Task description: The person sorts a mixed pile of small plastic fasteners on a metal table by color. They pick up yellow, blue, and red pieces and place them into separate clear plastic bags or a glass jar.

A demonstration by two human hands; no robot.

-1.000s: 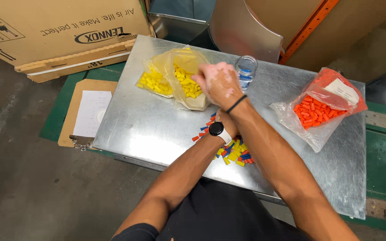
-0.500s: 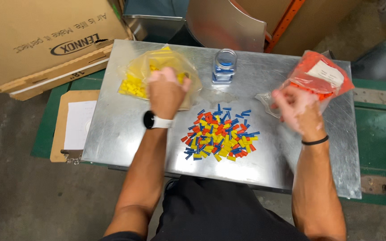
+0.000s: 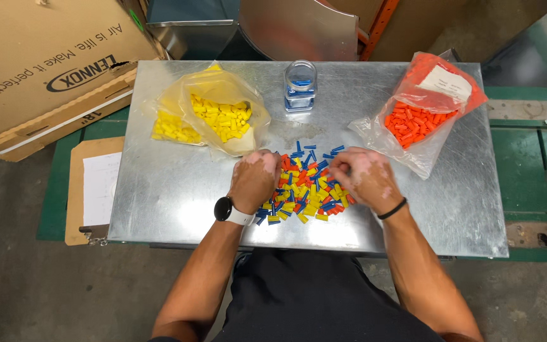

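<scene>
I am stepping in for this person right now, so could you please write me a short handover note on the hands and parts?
Left hand and right hand: both on the mixed pile of yellow, blue and orange wire connectors, picking; what the fingers hold is hidden.
Yellow bag lies back left, blue jar back centre, orange bag back right, each partly filled.
Left: the pile is still unsorted on the metal table.

Bare arms — black watch (image 3: 223, 208), black wristband (image 3: 392, 209), dark trousers (image 3: 324, 297)

The scene is evenly and brightly lit from overhead. Soft glare is spread across the metal worktop (image 3: 178, 190), with faint shadows cast beneath the forearms. Slight motion blur is seen on the fingers (image 3: 340, 170); straight edges are bowed near the corners.
</scene>
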